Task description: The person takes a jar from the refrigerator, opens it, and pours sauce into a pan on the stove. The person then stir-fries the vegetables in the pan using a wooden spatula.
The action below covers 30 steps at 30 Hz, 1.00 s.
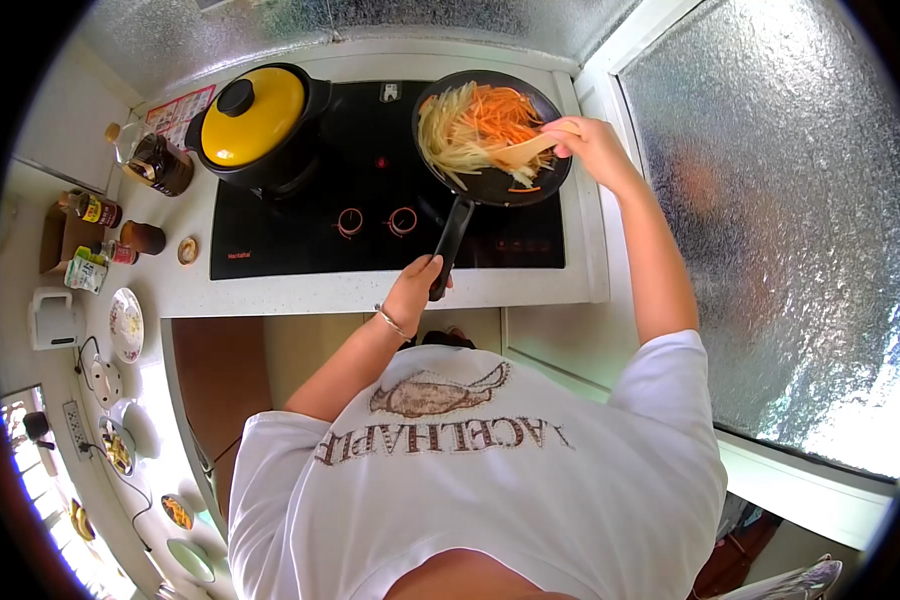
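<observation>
Kitchen, as my feed lists it: pale worktop, black stove on it, textured glass to the right. Item: frying pan, on the stove's right side, bearing pale shreds at left, orange shreds at right. Item: left hand, fingers clamped round the pan's handle. Item: right hand, fingers clamped on a tan spatula, its blade among the shreds. Item: yellow-lidded pot (neither hand touches it). Handling note: I'd steady the handle, slide the blade low, and fold inward, as rim shreds could spill.
</observation>
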Each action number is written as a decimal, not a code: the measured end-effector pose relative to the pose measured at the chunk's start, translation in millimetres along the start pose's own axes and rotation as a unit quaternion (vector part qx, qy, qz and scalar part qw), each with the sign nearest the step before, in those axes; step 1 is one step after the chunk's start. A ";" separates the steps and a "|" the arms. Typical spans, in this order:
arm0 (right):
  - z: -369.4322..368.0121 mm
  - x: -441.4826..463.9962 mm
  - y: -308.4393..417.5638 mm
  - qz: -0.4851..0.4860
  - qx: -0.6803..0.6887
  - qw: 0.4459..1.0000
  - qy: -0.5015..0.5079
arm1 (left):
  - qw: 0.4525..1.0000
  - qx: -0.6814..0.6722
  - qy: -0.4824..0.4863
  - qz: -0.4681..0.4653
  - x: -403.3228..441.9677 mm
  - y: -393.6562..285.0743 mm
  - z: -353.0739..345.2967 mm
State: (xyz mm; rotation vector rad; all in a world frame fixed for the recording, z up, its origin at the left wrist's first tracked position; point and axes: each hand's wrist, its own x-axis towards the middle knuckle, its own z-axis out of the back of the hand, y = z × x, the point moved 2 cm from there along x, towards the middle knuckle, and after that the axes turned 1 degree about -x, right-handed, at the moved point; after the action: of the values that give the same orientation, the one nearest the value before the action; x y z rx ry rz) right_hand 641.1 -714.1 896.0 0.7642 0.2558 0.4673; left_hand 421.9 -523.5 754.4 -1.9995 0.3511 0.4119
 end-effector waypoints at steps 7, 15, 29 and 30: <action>-36.7 11.5 6.0 -0.011 0.030 0.999 0.013 | 1.000 0.008 -0.010 0.005 -2.0 -3.6 -2.8; 2.7 11.9 -18.4 -0.011 0.048 0.992 -0.117 | 1.000 -0.002 -0.016 0.009 -2.1 -4.2 -3.1; -15.1 -52.3 27.8 0.059 -0.085 0.995 0.000 | 1.000 -0.004 -0.011 0.001 0.6 -0.5 -1.0; -20.3 -51.9 29.4 0.090 -0.143 0.986 0.006 | 1.000 -0.001 -0.012 0.003 0.8 -0.9 -1.0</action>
State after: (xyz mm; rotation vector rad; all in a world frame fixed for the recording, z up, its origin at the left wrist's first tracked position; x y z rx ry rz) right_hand 579.0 -709.1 905.7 0.5061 0.1265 0.6647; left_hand 423.1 -524.1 755.1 -1.9947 0.3416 0.4387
